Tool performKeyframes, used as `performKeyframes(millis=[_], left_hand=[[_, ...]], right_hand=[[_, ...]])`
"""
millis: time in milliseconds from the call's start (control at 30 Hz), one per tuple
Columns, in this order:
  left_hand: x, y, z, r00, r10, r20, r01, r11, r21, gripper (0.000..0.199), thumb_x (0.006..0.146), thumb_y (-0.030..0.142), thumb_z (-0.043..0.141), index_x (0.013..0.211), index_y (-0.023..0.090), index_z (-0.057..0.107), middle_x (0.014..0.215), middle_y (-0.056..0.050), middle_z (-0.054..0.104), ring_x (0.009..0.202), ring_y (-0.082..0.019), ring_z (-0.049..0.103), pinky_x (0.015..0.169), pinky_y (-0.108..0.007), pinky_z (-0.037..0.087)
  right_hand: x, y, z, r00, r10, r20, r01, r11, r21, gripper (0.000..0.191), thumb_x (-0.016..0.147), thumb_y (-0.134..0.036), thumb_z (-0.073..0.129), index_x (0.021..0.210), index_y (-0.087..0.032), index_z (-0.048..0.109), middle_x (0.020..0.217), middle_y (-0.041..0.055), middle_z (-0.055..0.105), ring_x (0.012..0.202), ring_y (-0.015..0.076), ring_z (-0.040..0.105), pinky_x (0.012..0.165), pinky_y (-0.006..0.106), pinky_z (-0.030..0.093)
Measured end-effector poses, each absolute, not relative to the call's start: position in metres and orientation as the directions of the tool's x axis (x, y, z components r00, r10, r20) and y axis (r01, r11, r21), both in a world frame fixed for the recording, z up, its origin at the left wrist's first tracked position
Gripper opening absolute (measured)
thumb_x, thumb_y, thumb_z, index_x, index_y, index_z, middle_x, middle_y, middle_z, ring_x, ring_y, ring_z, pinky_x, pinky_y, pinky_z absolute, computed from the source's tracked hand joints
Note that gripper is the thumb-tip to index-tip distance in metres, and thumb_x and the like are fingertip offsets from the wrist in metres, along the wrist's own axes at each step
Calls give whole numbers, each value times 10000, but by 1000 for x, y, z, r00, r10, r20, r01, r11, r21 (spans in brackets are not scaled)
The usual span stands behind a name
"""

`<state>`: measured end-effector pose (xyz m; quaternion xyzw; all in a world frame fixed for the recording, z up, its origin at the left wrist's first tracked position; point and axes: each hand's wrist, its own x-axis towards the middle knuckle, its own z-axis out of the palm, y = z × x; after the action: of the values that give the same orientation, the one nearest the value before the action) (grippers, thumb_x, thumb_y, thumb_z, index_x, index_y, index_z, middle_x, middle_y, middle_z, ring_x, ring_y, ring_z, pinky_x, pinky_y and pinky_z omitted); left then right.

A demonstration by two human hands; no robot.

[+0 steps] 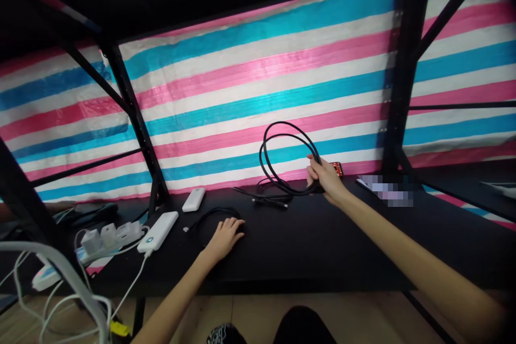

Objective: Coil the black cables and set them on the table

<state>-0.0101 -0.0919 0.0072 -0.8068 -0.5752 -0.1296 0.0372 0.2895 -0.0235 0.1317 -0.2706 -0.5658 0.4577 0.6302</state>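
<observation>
My right hand [323, 176] is closed around a looped black cable [264, 153], held above the black shelf [290, 247]. The loops rise to the left of the fingers, in front of the striped sheet. Below them, more black cable with dark plug ends [271, 203] hangs at or lies on the shelf; I cannot tell which. My left hand [224, 235] rests low with its fingers stretched out, touching or just over a second coiled black cable [215, 210]. A pale connector [186, 229] shows at that coil's left end.
Two white power banks [158, 232] lie left; a white cable runs from the nearer one. White charger plugs [108, 235] sit in a power strip [46, 277]. A red-and-black item [336, 169] is behind my right hand, a blurred flat item [385, 191] farther right. Black posts [139, 129] frame the shelf.
</observation>
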Motion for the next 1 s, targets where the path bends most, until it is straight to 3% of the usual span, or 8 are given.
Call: performKeyframes(millis=[100,200,267,367,467,633,800,1000], left_hand=[[-16,-72,11,221,932,288,952,-271,145,395,903,258,324,1290,242,402,1198,-85,545,1147,-212,445,962,-416,297],[-14,-63,28,6,939,344,827,-198,526,454,905,397,274,1317,227,360,1272,-103,509,1209,-220,410,1000,-441,255],[-3,-69,46,-83,946,314,548,-220,807,582,887,520,158,1341,194,321,1302,-135,481,1213,-228,419,984,-424,293],[20,-89,76,135,978,158,21,-162,986,826,795,667,-9,1330,152,354,1196,-180,561,1043,-251,570,865,-398,414],[34,-109,97,257,957,134,-419,-15,908,811,785,708,139,1226,117,477,1100,-197,611,953,-273,617,775,-368,468],[15,-117,104,111,994,-14,-853,102,513,230,903,172,360,899,84,572,667,-56,625,660,-127,644,622,-212,496],[-21,-123,106,66,995,73,-899,27,436,275,936,198,305,821,98,534,427,63,409,393,-56,492,432,-146,415],[-61,-137,123,-130,959,250,-874,-230,428,398,964,201,165,791,106,510,361,106,272,211,-18,211,254,-153,142]], right_hand=[[280,-34,144,-15,874,485,-287,461,-840,317,778,-445,517,984,-220,428,451,-139,305,292,72,412,307,176,367],[277,-52,151,-55,854,518,-267,487,-832,332,787,-475,493,999,-229,423,434,-143,310,285,80,419,304,177,363],[276,-64,152,-135,842,523,-248,482,-840,341,789,-473,489,1015,-227,425,420,-145,326,282,86,433,308,181,372],[272,-73,144,-243,844,478,-227,429,-874,381,787,-477,484,1056,-214,425,420,-143,345,285,97,453,317,196,397],[269,-72,125,-305,857,416,-140,392,-909,400,784,-478,493,1058,-190,449,414,-134,368,307,99,469,353,207,429],[290,-76,103,-316,920,230,56,260,-964,447,784,-495,505,1097,-178,460,443,-111,442,306,103,492,324,189,376],[334,-86,115,-248,949,195,227,253,-940,555,800,-565,449,1181,-162,444,657,10,642,302,85,484,313,198,364],[402,-84,125,-135,971,198,393,236,-889,573,796,-554,450,1205,-152,458,716,62,667,306,115,491,318,248,407]])
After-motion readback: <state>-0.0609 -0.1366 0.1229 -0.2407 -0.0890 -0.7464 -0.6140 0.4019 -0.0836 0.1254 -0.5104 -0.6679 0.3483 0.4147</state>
